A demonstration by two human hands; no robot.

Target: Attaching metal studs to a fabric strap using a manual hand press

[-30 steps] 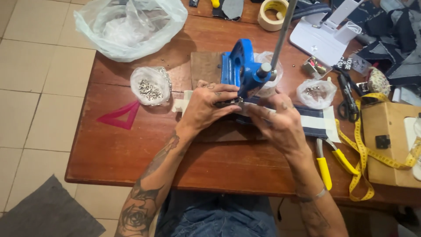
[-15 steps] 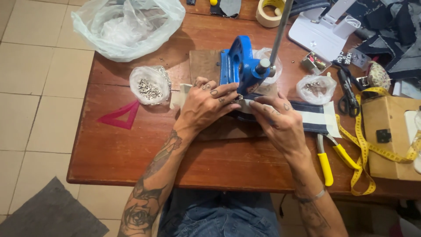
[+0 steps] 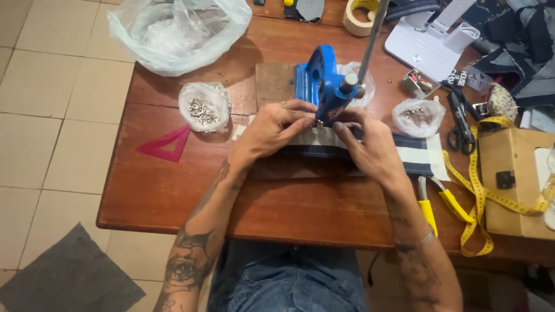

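A blue hand press point(image 3: 319, 81) with a long grey lever point(image 3: 373, 32) stands on a wooden board in the middle of the brown table point(image 3: 173, 190). Under its head lies a white and dark blue fabric strip point(image 3: 413, 157). My left hand point(image 3: 272, 130) rests flat on the strip, left of the press head, fingertips at the punch. My right hand point(image 3: 370, 144) presses on the strip from the right, fingertips also at the punch. Whether either pinches a small part is hidden.
A small bag of metal eyelets point(image 3: 202, 108) lies left of the press, another bag point(image 3: 417, 115) to the right. Yellow-handled pliers point(image 3: 430, 211), a yellow tape measure point(image 3: 480, 196), scissors point(image 3: 459, 124), a cardboard box point(image 3: 514, 179), a red triangle ruler point(image 3: 167, 144) and a big plastic bag point(image 3: 179, 29) surround.
Both hands have stayed at the press head, with small shifts of the fingers on the strip. The view has drifted slightly.
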